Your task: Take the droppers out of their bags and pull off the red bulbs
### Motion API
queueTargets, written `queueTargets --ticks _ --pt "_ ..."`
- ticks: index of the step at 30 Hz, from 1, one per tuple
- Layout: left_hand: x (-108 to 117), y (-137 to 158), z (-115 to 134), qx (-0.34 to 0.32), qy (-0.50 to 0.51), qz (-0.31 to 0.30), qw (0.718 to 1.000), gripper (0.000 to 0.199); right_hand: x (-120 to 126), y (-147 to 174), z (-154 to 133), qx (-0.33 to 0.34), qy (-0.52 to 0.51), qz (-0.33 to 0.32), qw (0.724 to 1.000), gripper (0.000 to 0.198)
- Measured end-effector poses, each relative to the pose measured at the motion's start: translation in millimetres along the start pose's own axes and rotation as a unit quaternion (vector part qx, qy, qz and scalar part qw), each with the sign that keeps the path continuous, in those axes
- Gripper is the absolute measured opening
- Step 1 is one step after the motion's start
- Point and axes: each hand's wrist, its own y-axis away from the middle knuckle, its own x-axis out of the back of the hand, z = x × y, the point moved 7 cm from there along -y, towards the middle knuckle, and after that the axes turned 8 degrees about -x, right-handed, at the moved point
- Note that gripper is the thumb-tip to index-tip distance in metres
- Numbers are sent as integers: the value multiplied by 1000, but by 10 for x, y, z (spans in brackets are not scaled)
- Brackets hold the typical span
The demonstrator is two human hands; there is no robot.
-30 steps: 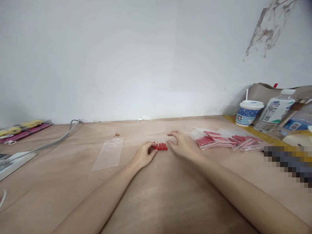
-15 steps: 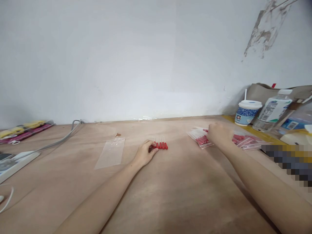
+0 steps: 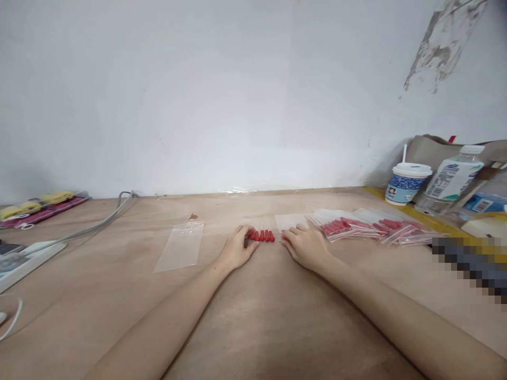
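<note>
A row of several droppers (image 3: 264,236) with red bulbs and thin clear tubes lies on the wooden table, bulbs toward me. My left hand (image 3: 237,247) rests at the row's left end, fingers curled around the leftmost red bulbs. To the right of the row, my right hand (image 3: 307,245) lies palm down with bent fingers on a clear plastic bag (image 3: 288,220). A bit of red shows by its fingertips; what it belongs to is partly hidden. Beyond that hand is a pile of clear bags (image 3: 344,228) with red-bulbed droppers in them.
A flat clear bag (image 3: 180,247) lies left of my hands. At the right stand a lidded cup (image 3: 406,184) with a straw and a plastic bottle (image 3: 447,182). A power strip (image 3: 31,261), cable (image 3: 99,224) and yellow-and-magenta packs (image 3: 43,208) are at left. A wall (image 3: 237,105) closes the back.
My right hand has come left from the pile of bags to beside the dropper row, and a clear bag now lies under it. My left hand has stayed at the row.
</note>
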Motion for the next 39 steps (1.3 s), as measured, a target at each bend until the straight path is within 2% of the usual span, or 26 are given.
queueTargets --ticks 5,8,14,16,20,25,30,33,36,39 --pt "74 -10 120 -32 -49 21 998 28 69 -24 209 -40 6 -59 997 16" --pt "90 -9 282 -78 -78 26 994 21 74 -47 242 -44 1 -84 995 19" --pt "-49 44 560 -110 -68 -15 991 13 59 -24 232 -94 -40 -134 986 14" --pt "-85 66 631 -106 -59 -28 992 17 16 17 207 -108 -86 -176 975 18" --pt "-92 90 684 -63 -34 -30 997 30 -95 105 80 -133 -222 -244 935 26" --pt "-131 89 567 3 8 -42 999 31 -128 109 -68 -127 -323 -201 916 35" --pt "-193 70 478 7 43 -74 996 28 -191 124 -158 -97 -357 -234 899 36" --pt "-190 76 483 -5 28 -83 996 28 -134 133 -203 -85 -329 -206 918 35" --pt "-168 98 517 -28 15 -72 997 25 -43 158 -286 -55 -288 -121 948 32" --pt "-168 130 511 -25 -6 -76 997 24 -41 204 -334 -37 -279 -64 957 27"
